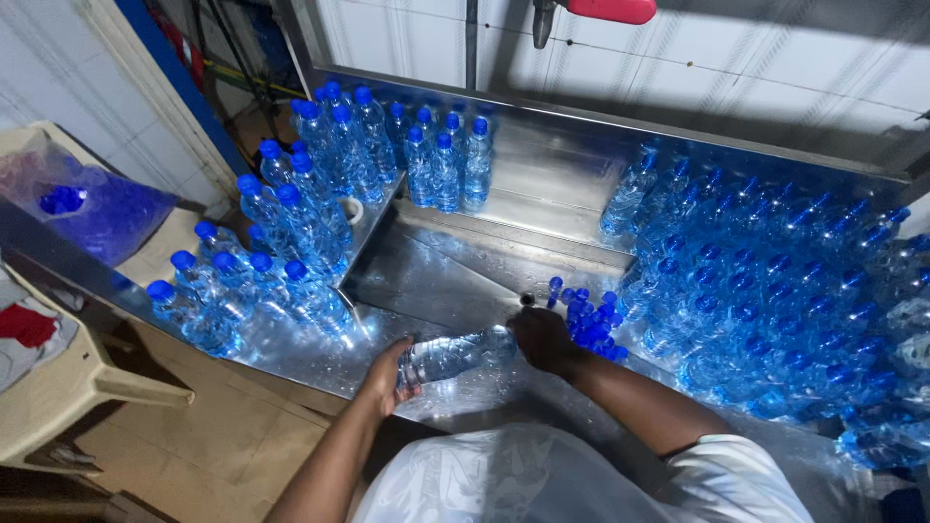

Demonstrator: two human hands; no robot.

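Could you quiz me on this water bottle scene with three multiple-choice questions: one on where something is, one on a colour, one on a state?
1. Where is the pile of loose caps?
A. beside the right hand
B. on the plastic chair
C. on the floor

2. What colour are the caps on the standing bottles?
A. red
B. blue
C. white

3. How is the bottle between the hands held?
A. upright
B. on its side
C. upside down

Answers: 1 A, the caps lie next to that hand. 2 B, all show blue. 3 B, the left hand grips its base, level over the metal table.
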